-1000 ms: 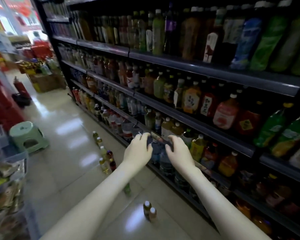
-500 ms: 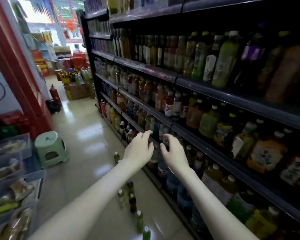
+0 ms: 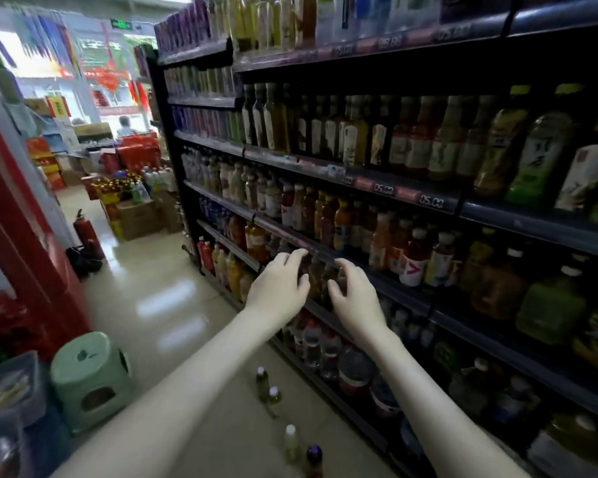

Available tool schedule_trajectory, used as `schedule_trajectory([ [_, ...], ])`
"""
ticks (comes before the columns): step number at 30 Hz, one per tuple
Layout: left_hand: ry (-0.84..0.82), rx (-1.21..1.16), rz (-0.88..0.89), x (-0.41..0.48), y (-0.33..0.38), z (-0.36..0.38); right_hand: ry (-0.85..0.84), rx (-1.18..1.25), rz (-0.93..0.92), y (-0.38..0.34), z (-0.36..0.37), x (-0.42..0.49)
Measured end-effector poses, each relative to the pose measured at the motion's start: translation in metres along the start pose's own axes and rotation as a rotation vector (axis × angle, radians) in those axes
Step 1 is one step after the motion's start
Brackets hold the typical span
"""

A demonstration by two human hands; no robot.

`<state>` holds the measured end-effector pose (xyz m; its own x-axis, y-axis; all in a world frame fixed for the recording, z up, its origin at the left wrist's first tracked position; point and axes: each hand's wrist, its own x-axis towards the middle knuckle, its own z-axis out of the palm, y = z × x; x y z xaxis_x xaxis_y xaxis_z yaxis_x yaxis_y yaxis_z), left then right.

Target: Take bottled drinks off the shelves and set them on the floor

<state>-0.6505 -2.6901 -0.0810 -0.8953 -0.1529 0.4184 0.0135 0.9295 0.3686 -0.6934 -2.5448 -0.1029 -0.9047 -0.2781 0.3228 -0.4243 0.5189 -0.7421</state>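
Note:
A tall dark shelf unit (image 3: 411, 196) on the right carries rows of bottled drinks on every level. My left hand (image 3: 278, 288) and my right hand (image 3: 354, 296) reach side by side toward the dark bottles (image 3: 320, 281) under a shelf edge at mid height. The fingers of both hands are spread and slightly bent, close to the bottles but holding nothing. Several bottles (image 3: 268, 388) stand on the floor in a line near the shelf foot, below my arms.
A green plastic stool (image 3: 88, 377) stands on the shiny tiled floor at lower left. A red fire extinguisher (image 3: 88, 234) leans by the red wall on the left. Cardboard boxes with goods (image 3: 132, 208) stand at the aisle's far end. Bins of snacks sit at the lower-left corner.
My view has lifted and both hands have risen from the low shelf to a higher row of bottles. The hands stay empty and close together.

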Motion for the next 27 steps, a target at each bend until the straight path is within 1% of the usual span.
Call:
schedule_trajectory([
  [3,-0.032,-0.054,0.036,0.042,-0.028,0.013,0.065,-0.041,0.048,0.008,0.015,0.036],
  [8,-0.161,-0.125,0.066,0.085,-0.049,0.071,0.144,-0.089,0.229,0.061,0.035,0.077],
  [11,-0.217,-0.145,0.148,0.116,-0.059,0.105,0.225,-0.104,0.285,0.096,0.043,0.107],
  [16,-0.302,-0.139,0.310,0.180,-0.068,0.137,0.382,-0.119,0.464,0.150,0.040,0.151],
  [19,-0.331,-0.182,0.365,0.205,-0.071,0.160,0.454,-0.150,0.569,0.172,0.037,0.161],
  [22,-0.385,-0.214,0.420,0.225,-0.065,0.184,0.499,-0.243,0.642,0.186,0.025,0.172],
  [27,-0.454,-0.272,0.539,0.260,-0.048,0.223,0.528,-0.436,0.726,0.210,-0.008,0.206],
])
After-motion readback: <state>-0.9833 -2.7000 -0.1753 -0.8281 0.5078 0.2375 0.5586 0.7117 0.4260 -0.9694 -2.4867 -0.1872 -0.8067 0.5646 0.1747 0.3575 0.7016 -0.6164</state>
